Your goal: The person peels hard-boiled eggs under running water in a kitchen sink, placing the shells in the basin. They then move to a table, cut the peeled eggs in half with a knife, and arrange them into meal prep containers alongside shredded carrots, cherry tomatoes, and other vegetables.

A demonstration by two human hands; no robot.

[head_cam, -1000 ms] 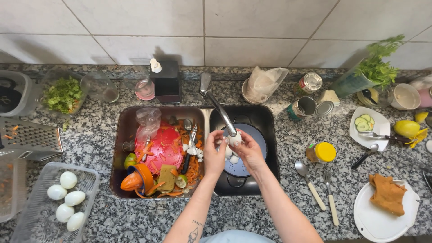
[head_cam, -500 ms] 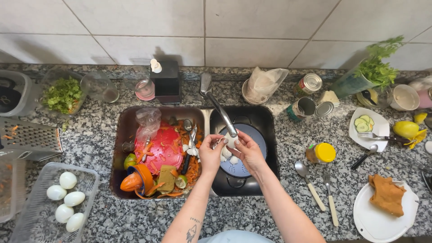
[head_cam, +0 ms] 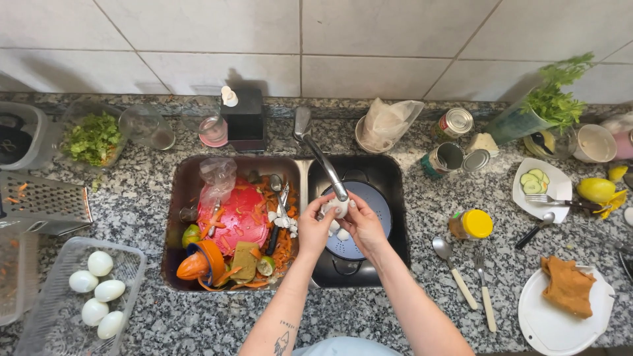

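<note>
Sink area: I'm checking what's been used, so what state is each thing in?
Egg: held by both the left hand and right hand under the faucet.
Left basin: full of scraps and dishes.
Tin cans: opened.
Yellow-lidded jar: closed.
Egg tray: five eggs.

Five eggs (head_cam: 96, 290), three tins (head_cam: 455, 122), perhaps two forks (head_cam: 484, 290).

A metal grater (head_cam: 43, 201) lies at the worktop's (head_cam: 422, 211) left edge, above a clear tray (head_cam: 128, 264) of five eggs (head_cam: 99, 264). Right of the sink sit a yellow-lidded jar (head_cam: 471, 225), a spoon (head_cam: 452, 260), a fork (head_cam: 483, 283), and a white plate (head_cam: 547, 326) bearing a brown cloth (head_cam: 567, 287).
</note>
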